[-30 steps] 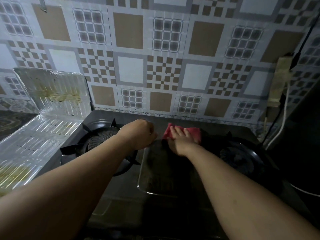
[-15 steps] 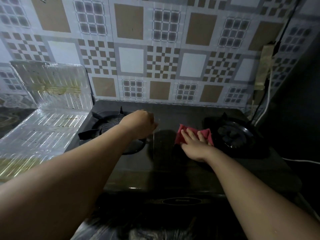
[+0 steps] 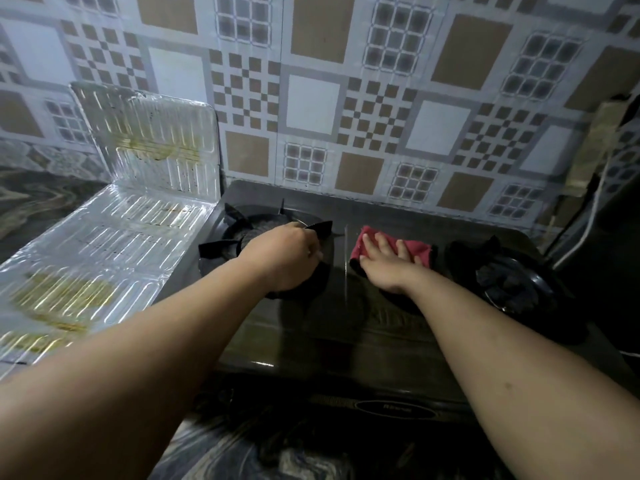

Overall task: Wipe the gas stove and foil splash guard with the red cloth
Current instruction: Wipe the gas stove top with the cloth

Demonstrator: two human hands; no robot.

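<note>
**Wiping the stove's middle strip**

Pressed flat under the right hand [image 3: 388, 268], fingers spread and straight: the folded red cloth [image 3: 394, 249], on the dark glass top of the two-burner gas stove [image 3: 346, 327], between the burners. Curled over the black left pan support [image 3: 263, 233], the left hand [image 3: 284, 258]; gripping or merely resting, impossible to tell. Judged mid-wipe, stove only. Next, probably: sweeping round both burners, then across to the grease-streaked ribbed silver foil splash guard [image 3: 145, 147], untouched. No containers visible.

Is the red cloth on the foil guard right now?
No, the red cloth lies on the gas stove between the burners, under the right hand.
</note>
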